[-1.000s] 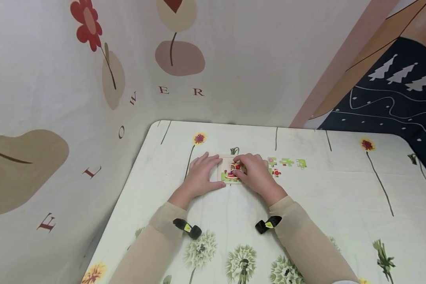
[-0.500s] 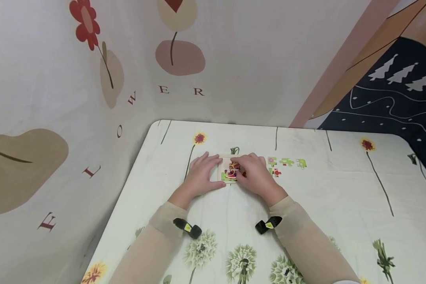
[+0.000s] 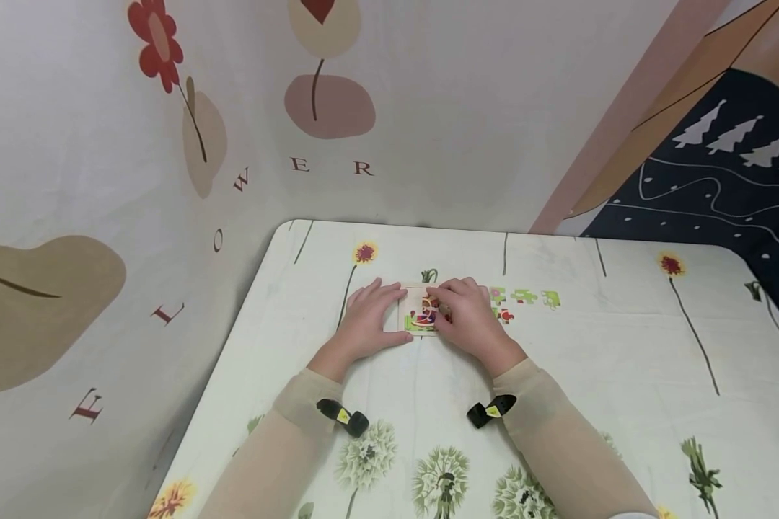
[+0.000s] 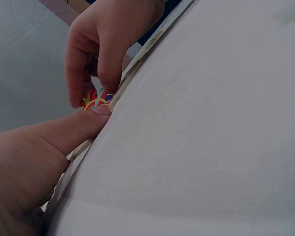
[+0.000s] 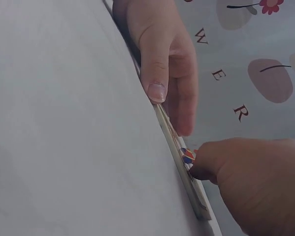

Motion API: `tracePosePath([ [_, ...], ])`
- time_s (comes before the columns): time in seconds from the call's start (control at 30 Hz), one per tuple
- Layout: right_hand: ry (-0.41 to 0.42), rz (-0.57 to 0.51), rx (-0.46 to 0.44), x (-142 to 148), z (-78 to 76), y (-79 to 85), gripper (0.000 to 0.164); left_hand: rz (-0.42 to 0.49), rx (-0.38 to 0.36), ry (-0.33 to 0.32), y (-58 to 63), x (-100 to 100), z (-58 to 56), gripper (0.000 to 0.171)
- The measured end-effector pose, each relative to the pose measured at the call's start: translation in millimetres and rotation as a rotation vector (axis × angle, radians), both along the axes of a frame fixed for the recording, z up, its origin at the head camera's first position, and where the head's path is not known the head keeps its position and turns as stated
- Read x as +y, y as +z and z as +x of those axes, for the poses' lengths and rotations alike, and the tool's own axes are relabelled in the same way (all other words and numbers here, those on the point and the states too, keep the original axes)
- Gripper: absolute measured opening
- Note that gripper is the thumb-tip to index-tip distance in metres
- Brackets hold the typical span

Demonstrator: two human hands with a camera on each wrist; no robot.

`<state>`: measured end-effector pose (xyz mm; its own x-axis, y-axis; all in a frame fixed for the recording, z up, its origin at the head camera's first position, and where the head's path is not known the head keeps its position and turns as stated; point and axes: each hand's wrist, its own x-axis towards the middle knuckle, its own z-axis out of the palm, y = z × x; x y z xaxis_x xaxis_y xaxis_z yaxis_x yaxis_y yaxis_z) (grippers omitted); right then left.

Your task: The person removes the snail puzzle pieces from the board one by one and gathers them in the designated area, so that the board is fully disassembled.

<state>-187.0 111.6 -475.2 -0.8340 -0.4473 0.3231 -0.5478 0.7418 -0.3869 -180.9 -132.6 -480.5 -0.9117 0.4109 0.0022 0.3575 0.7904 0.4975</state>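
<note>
A small wooden puzzle board (image 3: pixel 402 315) lies on the table, its tray partly filled with green, red and blue pieces. My left hand (image 3: pixel 367 319) spans the board's left end. Its thumb touches the near edge and its fingers touch the far corner, fairly straight. Over the right part of the board, my right hand (image 3: pixel 474 317) pinches a red and yellow jigsaw piece (image 4: pixel 89 101) between thumb and fingers. That piece stands tilted at the tray in the left wrist view. The right hand covers the board's right end.
Several loose jigsaw pieces lie right of the board, among them a green one (image 3: pixel 524 296), a green one with an eye pattern (image 3: pixel 551 298) and a red one (image 3: pixel 505 316). A flower-print cloth covers the table (image 3: pixel 597 375). A printed curtain (image 3: pixel 454 144) hangs behind.
My right hand has shifted slightly over the board, its fingers turning and tilting the red piece a little. The left hand and the loose pieces have stayed put.
</note>
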Motion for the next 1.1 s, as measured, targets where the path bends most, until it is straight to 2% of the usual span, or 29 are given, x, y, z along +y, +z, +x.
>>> tracePosePath([
  [0.07, -0.003, 0.02, -0.007, 0.8, 0.1, 0.7, 0.046, -0.001, 0.0, 0.001, 0.0, -0.3, 0.2, 0.086],
  [0.2, -0.021, 0.048, -0.053, 4.0, 1.3, 3.3, 0.059, 0.001, 0.006, -0.005, -0.9, -0.3, -0.2, 0.086],
  [0.33, -0.055, 0.03, -0.117, 6.4, 1.9, 6.8, 0.07, 0.008, 0.012, -0.008, -2.3, -0.7, -1.0, 0.087],
  [0.47, -0.065, 0.01, -0.141, 13.1, 2.9, 7.2, 0.071, 0.013, 0.016, -0.004, -3.2, -0.8, -1.2, 0.087],
  [0.7, -0.046, -0.052, -0.121, 43.2, 11.6, 3.3, 0.057, 0.012, 0.021, -0.007, -1.3, -0.7, -1.5, 0.086],
  [0.93, -0.091, -0.078, -0.086, 81.6, 21.4, -1.9, 0.023, 0.0, 0.034, -0.011, -1.4, 0.8, -1.6, 0.084],
  [1.1, -0.121, -0.101, -0.062, 109.2, 26.8, -3.6, 0.023, 0.001, 0.03, -0.002, -2.4, 1.3, -1.0, 0.084],
])
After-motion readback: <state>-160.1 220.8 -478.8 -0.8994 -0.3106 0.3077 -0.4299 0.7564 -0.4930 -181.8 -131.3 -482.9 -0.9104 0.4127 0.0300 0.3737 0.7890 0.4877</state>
